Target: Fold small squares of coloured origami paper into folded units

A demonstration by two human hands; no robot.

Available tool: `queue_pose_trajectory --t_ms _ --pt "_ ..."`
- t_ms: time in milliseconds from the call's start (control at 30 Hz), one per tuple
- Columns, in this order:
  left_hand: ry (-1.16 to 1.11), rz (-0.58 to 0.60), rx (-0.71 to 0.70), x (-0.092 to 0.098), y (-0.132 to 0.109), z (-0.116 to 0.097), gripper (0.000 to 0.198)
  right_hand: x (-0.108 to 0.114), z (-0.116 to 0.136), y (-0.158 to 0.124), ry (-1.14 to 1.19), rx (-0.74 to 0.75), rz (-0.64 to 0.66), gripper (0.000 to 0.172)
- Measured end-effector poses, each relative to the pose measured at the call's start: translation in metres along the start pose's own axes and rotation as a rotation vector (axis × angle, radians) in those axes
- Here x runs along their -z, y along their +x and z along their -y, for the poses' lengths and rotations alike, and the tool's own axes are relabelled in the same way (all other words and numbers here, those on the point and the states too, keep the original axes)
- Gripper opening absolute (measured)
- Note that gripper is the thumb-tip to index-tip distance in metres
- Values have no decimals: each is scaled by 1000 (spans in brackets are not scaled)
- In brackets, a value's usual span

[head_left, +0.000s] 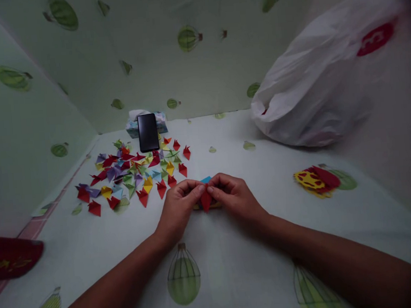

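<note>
Fingers (191, 188) of left hand (177, 208) and right hand (235, 199) meet, pinching a creased, pointed red paper piece (206, 201) over the table (242, 255).

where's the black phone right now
In the head view, the black rectangular phone stands back left against a patterned tissue box, behind the coloured folded-paper pile.

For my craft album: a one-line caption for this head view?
Left hand and right hand pinch a red paper piece beside scattered folded papers.

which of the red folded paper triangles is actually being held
The red folded paper triangle pinched between the left hand and right hand; every other red one lies loose in the multicoloured paper pile.
</note>
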State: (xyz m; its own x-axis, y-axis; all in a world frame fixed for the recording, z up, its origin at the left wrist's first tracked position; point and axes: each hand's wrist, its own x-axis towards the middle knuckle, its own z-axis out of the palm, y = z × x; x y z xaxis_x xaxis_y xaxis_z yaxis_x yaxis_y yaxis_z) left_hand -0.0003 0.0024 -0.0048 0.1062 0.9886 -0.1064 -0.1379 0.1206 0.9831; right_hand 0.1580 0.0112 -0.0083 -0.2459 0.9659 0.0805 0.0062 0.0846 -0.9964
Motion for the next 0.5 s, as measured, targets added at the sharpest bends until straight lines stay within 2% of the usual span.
queue_pose_trajectory --t_ms 500 --pt "-27 -9 11 -3 1 -1 20 -2 2 -1 38 -28 -4 17"
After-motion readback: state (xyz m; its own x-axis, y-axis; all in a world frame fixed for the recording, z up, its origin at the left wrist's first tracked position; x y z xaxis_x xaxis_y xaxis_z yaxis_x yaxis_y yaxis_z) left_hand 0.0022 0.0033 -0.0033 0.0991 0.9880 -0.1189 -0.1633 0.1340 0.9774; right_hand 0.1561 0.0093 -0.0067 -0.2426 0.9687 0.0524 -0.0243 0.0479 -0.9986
